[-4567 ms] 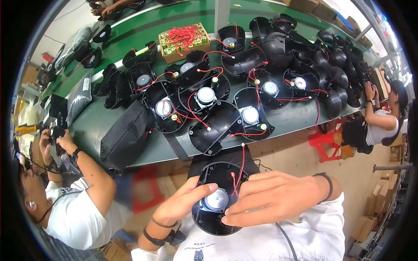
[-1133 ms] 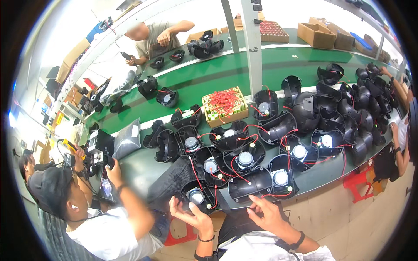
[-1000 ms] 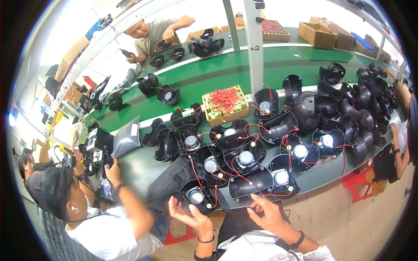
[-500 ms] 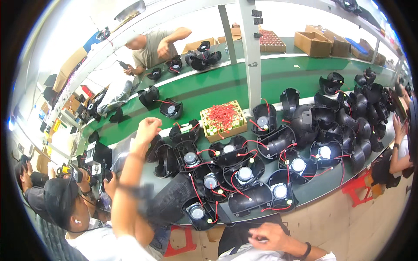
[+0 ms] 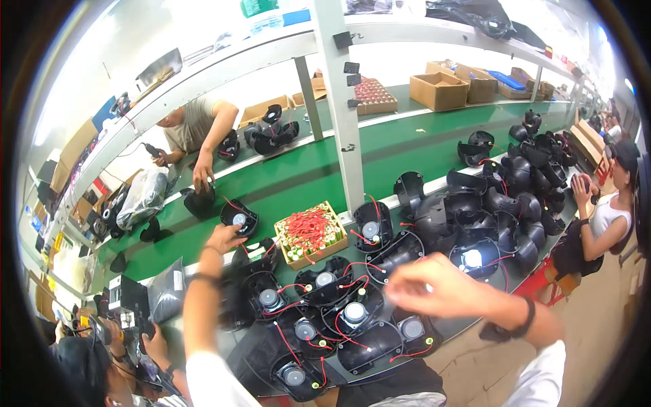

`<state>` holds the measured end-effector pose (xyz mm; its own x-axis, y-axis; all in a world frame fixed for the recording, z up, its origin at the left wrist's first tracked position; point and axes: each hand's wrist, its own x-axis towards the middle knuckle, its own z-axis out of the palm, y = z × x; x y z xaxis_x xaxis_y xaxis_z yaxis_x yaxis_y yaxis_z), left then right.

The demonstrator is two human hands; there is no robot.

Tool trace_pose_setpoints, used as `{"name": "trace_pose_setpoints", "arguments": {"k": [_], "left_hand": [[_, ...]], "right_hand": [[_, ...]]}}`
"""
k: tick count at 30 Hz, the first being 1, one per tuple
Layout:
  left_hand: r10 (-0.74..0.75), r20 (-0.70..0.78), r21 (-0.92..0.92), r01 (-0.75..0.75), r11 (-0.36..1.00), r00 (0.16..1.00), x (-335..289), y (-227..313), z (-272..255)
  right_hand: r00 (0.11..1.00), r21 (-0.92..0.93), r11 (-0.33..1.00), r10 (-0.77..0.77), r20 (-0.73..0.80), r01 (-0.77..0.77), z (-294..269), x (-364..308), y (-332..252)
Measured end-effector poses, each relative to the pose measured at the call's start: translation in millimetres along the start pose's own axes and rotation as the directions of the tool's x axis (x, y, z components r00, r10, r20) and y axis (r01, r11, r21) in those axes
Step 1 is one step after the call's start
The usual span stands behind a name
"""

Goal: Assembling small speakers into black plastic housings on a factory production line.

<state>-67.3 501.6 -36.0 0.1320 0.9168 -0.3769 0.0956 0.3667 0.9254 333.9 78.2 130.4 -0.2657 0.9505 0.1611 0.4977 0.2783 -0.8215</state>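
Grey plastic bag [image 5: 167, 292] on the bench [image 5: 453, 328], far left. Co-worker's hand [image 5: 203, 175] on a black shell [image 5: 199, 202] over the green belt [image 5: 291, 169]. Left hand [image 5: 226, 239] now stretched to the speaker shell [image 5: 241, 218] on the belt; half a second ago it was in mid-air, short of it. Fingers at the near rim; gripped or merely touching, cannot tell. Bench-edge shell [image 5: 293, 374] lies out of both hands; probably the one held at the lap earlier. Judgement: attention has moved from bench edge to belt. Battery box [image 5: 308, 234] beyond. Right hand [image 5: 434, 288] raised from the lap, blurred above the bench shells, fingers curled; no object seen in it, closure uncertain. Piled shells [image 5: 519, 203] further right.
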Motion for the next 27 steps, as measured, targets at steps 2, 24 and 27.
{"name": "trace_pose_setpoints", "arguments": {"k": [2,24,27], "left_hand": [[-0.052,-0.035,-0.026,0.051,0.998,0.998,-14,18,7],[0.586,-0.044,-0.176,-0.583,0.793,0.809,-353,83,47],[0.455,-0.038,-0.367,-0.435,0.822,0.89,-396,64,82]], "right_hand": [[0.998,-0.077,0.995,-0.067,0.018,0.068,9,48,18],[0.891,-0.096,0.959,-0.283,-0.355,0.267,72,224,65],[0.936,-0.1,0.989,-0.137,-0.325,0.111,64,216,62]]}}
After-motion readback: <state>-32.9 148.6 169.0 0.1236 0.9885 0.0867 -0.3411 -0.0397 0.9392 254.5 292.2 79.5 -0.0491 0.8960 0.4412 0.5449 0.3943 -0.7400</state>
